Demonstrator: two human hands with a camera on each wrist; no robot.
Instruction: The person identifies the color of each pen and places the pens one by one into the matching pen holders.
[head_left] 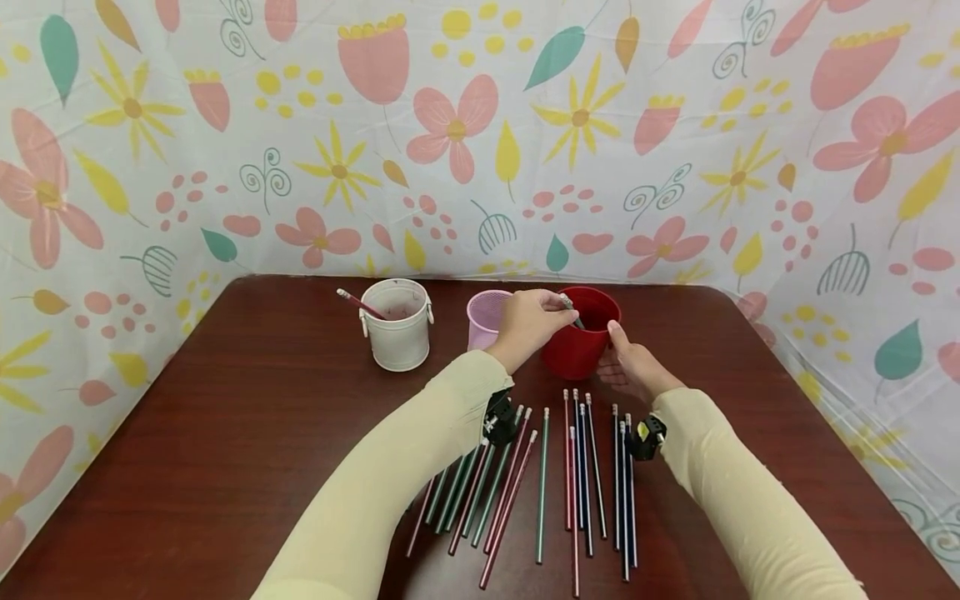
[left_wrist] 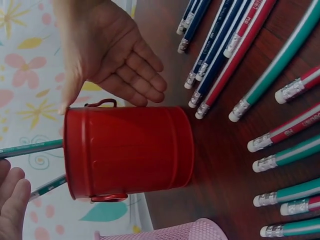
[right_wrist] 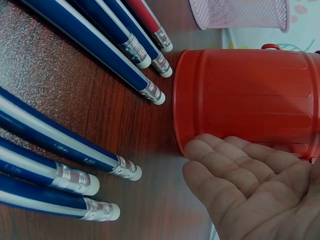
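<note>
At the red bucket, my left hand pinches a green pencil near its eraser end, with the pencil slanting into the mouth. The left wrist view shows two green pencils, an upper one and a lower one, sticking out of the bucket beside the left fingertips. My right hand rests its thumb at the right side of the bucket's rim. Its other fingers lie fairly straight along the bucket's side, palm toward it, holding no pencil.
A pink mesh cup stands left of the red bucket, partly behind the left hand. Farther left is a white bucket with a red pencil leaning in it. Several red, green and blue pencils lie on the dark table in front.
</note>
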